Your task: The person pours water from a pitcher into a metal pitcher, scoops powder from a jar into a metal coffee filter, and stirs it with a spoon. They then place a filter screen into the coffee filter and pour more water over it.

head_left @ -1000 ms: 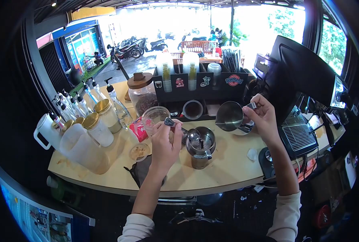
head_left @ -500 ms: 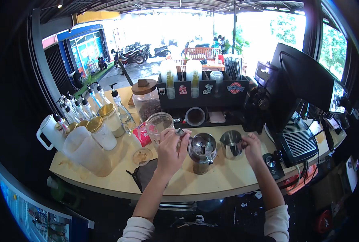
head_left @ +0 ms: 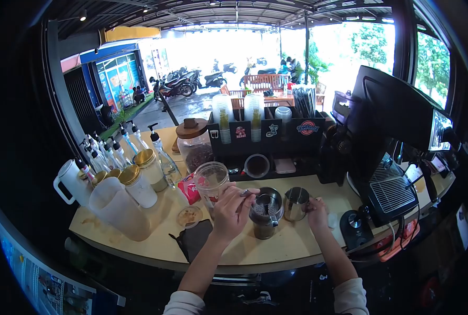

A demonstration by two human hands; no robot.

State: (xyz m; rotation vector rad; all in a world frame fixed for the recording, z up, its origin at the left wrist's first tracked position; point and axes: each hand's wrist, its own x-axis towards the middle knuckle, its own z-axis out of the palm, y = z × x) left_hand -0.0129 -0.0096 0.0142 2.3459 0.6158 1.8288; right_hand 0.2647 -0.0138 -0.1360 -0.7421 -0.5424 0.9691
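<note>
My right hand [head_left: 318, 212] has its fingers closed round the handle of a metal milk pitcher [head_left: 296, 203], which is close to the counter. To its left stands a metal drip coffee filter [head_left: 267, 206] with a perforated plate inside, on top of a cup [head_left: 264, 231]. My left hand [head_left: 231, 212] is closed in a pinch at the filter's left side. Between its fingertips is a small metal piece [head_left: 247, 193]; whether it joins the filter or is a separate utensil does not show. Behind this hand stands an open clear jar [head_left: 211, 174].
A plastic jug [head_left: 115, 210], gold-lidded jars [head_left: 139, 189] and several pump bottles [head_left: 163, 152] crowd the left. A dark cloth [head_left: 196, 239] lies by a round lid [head_left: 189, 216]. At the back is a black cup organizer [head_left: 265, 131]; a scale [head_left: 356, 226] and an espresso machine [head_left: 389, 184] are right.
The view has tilted up a little. My left hand has shifted nearer the filter's rim, still pinching the small metal piece. The pitcher, still in my right hand, is closer to the filter.
</note>
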